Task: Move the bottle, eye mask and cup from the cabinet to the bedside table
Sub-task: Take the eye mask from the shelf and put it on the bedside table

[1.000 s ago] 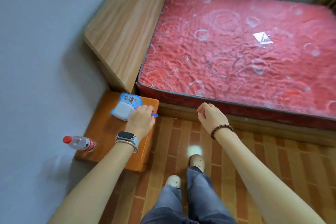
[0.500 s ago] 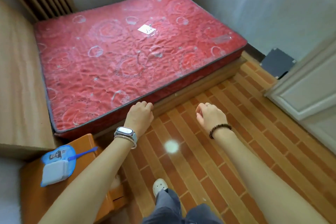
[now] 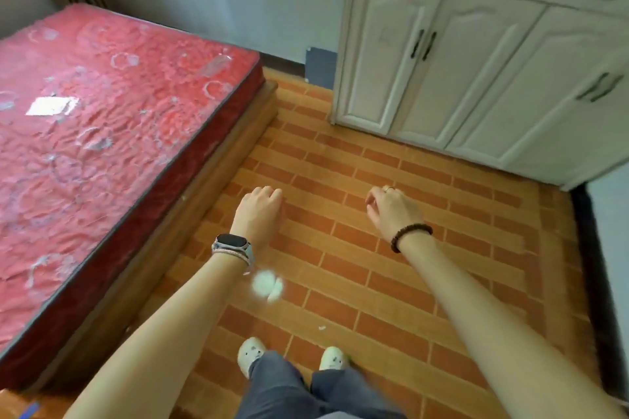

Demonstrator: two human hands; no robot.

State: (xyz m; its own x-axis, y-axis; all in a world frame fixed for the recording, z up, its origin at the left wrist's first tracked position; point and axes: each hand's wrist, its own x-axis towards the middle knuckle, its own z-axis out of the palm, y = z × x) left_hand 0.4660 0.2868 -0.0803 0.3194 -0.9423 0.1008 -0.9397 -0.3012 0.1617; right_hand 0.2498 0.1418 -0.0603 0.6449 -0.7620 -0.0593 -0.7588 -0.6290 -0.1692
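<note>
My left hand [image 3: 259, 211], with a watch on its wrist, hangs over the brick-pattern floor with its fingers curled and nothing in it. My right hand [image 3: 391, 209], with a bead bracelet, is held out beside it, fingers loosely curled and empty. The white cabinet [image 3: 476, 71] stands ahead at the right with its doors closed. Only an orange corner of the bedside table [image 3: 13, 406] shows at the bottom left, with a bit of blue on it. The bottle, the eye mask and the cup are out of view.
A bed with a red mattress [image 3: 102, 133] on a wooden base fills the left side. Brick-pattern floor [image 3: 374, 282] lies between the bed and the cabinet. My feet [image 3: 252, 355] in light slippers show at the bottom. A dark panel [image 3: 320, 66] leans at the wall.
My view has swung right, from the bedside table past the bed to the cabinet. My left hand has let go of the eye mask on the table; both hands stay out in front.
</note>
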